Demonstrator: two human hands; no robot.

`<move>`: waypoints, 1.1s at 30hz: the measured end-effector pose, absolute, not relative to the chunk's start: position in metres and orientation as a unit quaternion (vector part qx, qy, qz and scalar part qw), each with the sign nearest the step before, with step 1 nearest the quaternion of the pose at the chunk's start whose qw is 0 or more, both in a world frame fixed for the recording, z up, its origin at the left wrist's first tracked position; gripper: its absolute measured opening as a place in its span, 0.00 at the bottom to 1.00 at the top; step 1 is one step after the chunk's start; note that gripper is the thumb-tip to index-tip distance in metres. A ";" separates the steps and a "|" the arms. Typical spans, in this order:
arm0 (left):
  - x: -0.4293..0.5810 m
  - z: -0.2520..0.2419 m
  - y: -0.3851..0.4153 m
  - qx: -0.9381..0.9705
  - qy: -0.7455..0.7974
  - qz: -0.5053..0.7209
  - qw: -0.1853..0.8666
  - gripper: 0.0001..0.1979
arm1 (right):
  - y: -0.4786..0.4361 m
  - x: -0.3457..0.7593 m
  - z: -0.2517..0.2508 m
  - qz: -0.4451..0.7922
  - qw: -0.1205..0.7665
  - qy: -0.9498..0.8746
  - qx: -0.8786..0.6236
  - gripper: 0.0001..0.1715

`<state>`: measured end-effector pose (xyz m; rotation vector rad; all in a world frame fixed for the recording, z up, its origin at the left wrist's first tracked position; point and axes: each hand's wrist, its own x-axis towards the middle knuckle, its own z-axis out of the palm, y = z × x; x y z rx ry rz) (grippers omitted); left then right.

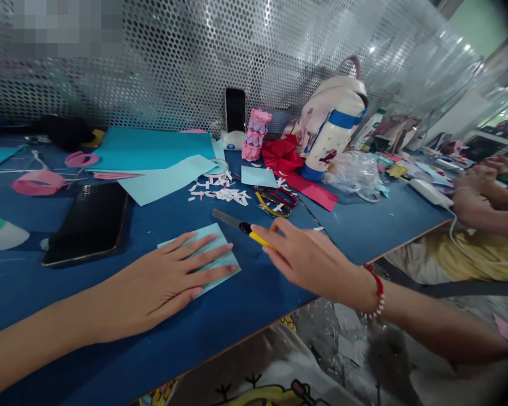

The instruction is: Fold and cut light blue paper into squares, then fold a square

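Observation:
My left hand [169, 282] lies flat with fingers spread on a light blue piece of paper [214, 239] near the table's front edge. To its right, my right hand [298, 251] grips a yellow and black utility knife [260, 239]. The knife's blade is out and points left, just above and apart from the paper. Behind the knife lie scissors [274, 210] with yellow and red handles. White paper scraps [226, 194] are scattered beyond the blade, and another small light blue paper [258, 176] rests behind them.
A black phone [91, 223] and pink paper strips [40, 182] lie at left. Blue sheets [152, 148], a folded pink paper tower [256, 135], a white bottle [334, 141] and a bag [338, 90] stand along the mesh partition [165, 62]. Another person's hands [476, 180] are at right.

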<state>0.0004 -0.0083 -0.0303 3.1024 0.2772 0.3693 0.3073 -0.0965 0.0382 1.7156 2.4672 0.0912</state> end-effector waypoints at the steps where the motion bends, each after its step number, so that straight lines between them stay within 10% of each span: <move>1: 0.001 -0.029 -0.009 0.989 0.087 0.115 0.005 0.31 | -0.085 0.312 0.041 0.042 0.068 0.819 0.568 0.30; 22: -0.010 -0.046 -0.037 0.937 0.335 0.099 0.004 0.40 | -0.010 0.351 0.033 -0.035 0.028 0.907 0.419 0.37; 28: -0.021 -0.051 -0.018 0.901 0.396 0.137 0.112 0.44 | -0.011 0.354 0.020 -0.102 -0.013 0.918 0.384 0.38; 33: -0.023 -0.024 0.014 0.815 0.468 0.163 0.300 0.29 | -0.012 0.354 0.010 -0.112 -0.028 0.913 0.391 0.36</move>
